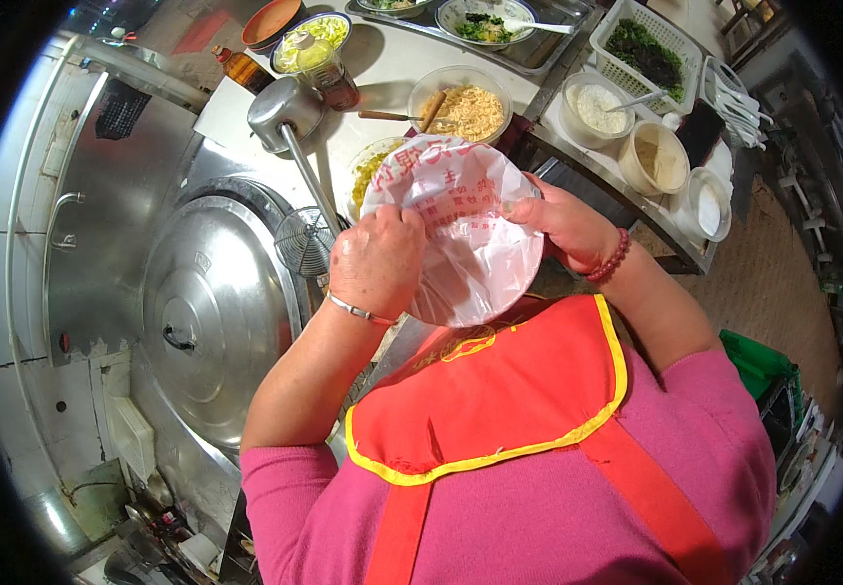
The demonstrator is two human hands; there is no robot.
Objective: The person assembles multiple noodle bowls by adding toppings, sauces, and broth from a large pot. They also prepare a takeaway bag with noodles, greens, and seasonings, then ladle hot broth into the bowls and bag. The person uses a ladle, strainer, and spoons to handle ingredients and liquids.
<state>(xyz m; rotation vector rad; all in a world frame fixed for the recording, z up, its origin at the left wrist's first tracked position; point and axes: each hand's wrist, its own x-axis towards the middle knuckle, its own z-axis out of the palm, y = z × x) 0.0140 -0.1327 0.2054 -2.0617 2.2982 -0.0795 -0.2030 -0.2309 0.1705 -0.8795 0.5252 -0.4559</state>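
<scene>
Held up in front of my apron is a round bowl covered inside by a thin white plastic bag (468,255) with red print. The bag hides most of the bowl. My left hand (378,258) is closed, its fingers pinching the plastic at the left rim. At the right rim my right hand (569,226) grips the bowl, the thumb over the bag and the other fingers mostly hidden behind it. Just past the bowl, a tub of yellow-green chopped food (367,175) is partly covered by it. A wire strainer (304,240) hangs left of my left hand.
At left stands a big lidded steel pot (215,312). A long-handled saucepan (285,112) sits on the white counter beside a tub of tan crumbs (465,105). Farther right are a basket of greens (644,57), a white powder tub (597,109) and a tan powder tub (653,159).
</scene>
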